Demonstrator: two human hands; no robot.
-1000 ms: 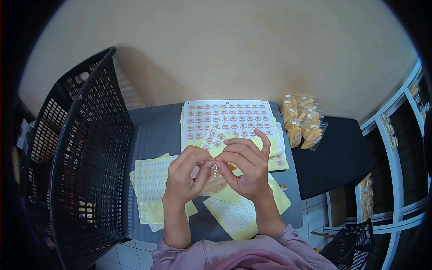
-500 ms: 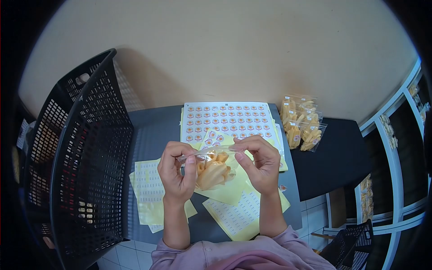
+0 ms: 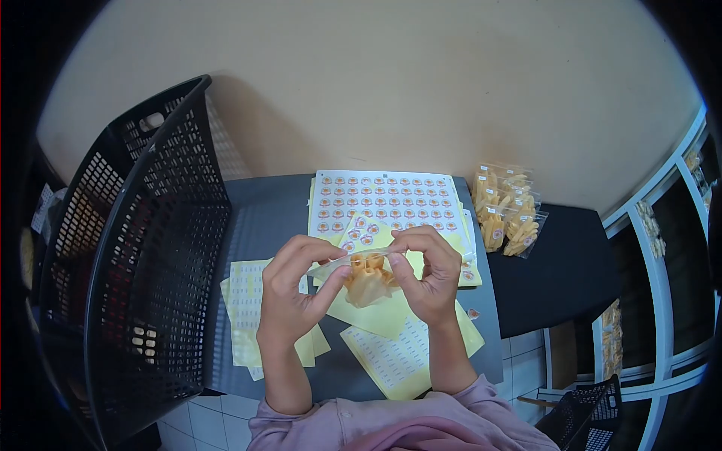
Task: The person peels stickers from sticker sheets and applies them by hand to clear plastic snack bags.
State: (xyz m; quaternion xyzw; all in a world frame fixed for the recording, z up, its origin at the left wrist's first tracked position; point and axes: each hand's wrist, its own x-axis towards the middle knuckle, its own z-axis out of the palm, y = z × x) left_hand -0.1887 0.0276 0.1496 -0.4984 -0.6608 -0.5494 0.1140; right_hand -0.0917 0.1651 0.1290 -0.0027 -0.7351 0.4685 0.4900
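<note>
A clear plastic bag of yellowish snack pieces [image 3: 368,284] hangs between my two hands above the grey table. My left hand [image 3: 297,286] pinches the left part of the bag's top edge between thumb and fingers. On the right, my right hand [image 3: 429,274] pinches the same edge. Beneath the bag lie yellow sheets, one with a few round stickers [image 3: 361,234]. Behind it is a large white sheet with rows of round stickers [image 3: 385,197]. Sheets of small printed labels lie at the left [image 3: 248,301] and at the front [image 3: 391,353].
A tall black perforated basket [image 3: 150,248] stands on the left. Filled snack bags [image 3: 508,210] are grouped at the back right, beside a black surface [image 3: 556,278]. Shelving [image 3: 662,316] is at the far right, with another black basket [image 3: 587,413] low down. A wall rises behind.
My left hand has shifted its pinch along the bag's top edge toward the middle. The bag has turned and now shows its snack pieces more end-on. The whole view has moved slightly.
</note>
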